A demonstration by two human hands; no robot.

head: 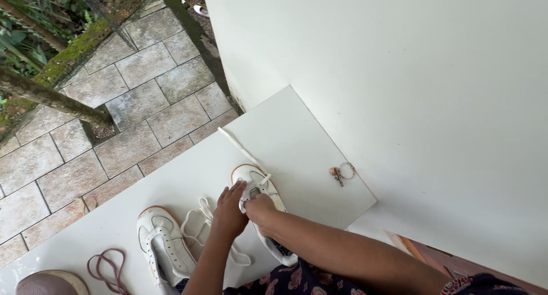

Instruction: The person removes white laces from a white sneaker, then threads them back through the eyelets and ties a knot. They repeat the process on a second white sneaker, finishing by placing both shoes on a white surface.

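Two white sneakers lie on a white table (297,141). My right hand (260,207) grips the lace area of the right sneaker (255,178), whose toe points away from me. My left hand (229,212) rests beside it, fingers touching the same shoe's laces near the eyelets. A white lace (240,146) trails from that shoe toward the table's far edge. The left sneaker (162,243) sits to the left with a loose white lace (200,223) looped next to it.
A key on a ring (341,173) lies near the white wall (399,72). A maroon lace (108,269) and part of a greyish shoe (48,283) sit at the table's near left. Tiled paving (114,118) and mossy edging lie below.
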